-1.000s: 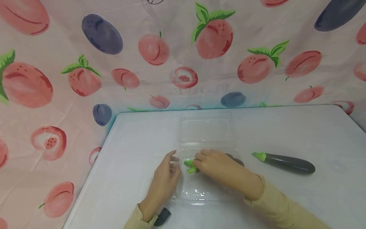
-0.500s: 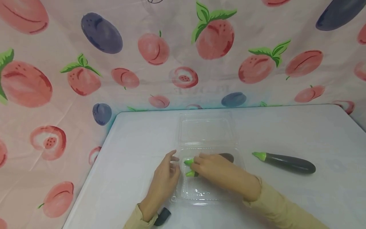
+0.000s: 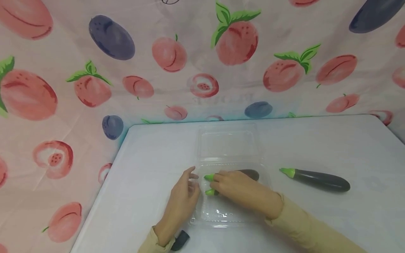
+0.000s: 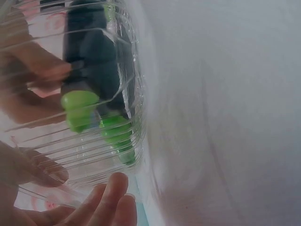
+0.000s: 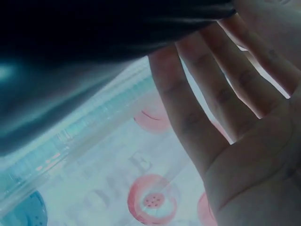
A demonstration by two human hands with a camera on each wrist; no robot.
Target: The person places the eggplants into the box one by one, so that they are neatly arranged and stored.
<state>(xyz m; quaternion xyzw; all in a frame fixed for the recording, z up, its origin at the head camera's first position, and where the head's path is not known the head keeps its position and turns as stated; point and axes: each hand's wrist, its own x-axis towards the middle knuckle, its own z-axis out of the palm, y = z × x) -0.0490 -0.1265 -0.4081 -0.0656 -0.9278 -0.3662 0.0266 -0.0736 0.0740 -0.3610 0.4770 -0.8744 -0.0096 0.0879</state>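
Observation:
A clear plastic clamshell container [image 3: 218, 223] lies open on the table, its lid [image 3: 229, 144] folded back. Inside are two dark eggplants with green stems: a far eggplant [image 3: 251, 174] and a near eggplant [image 3: 210, 192], partly covered by my right hand [image 3: 237, 188]. Thumb and fingers of that hand grip the near eggplant; in the right wrist view, fingertips meet its dark skin [image 5: 70, 42]. My left hand [image 3: 183, 196] stays by the container's left wall with fingers loosely bent. In the left wrist view both green stems [image 4: 80, 110] show through the plastic.
A third eggplant [image 3: 316, 180] lies on the white table [image 3: 142, 158] right of the container. A small dark object [image 3: 181, 240] is at the left wrist. Behind the table hangs a fruit-printed cloth [image 3: 202, 52].
Within the container, the right hand has shifted the near eggplant slightly toward me, separating the stems and uncovering more of the far eggplant. The left hand has stayed almost still.

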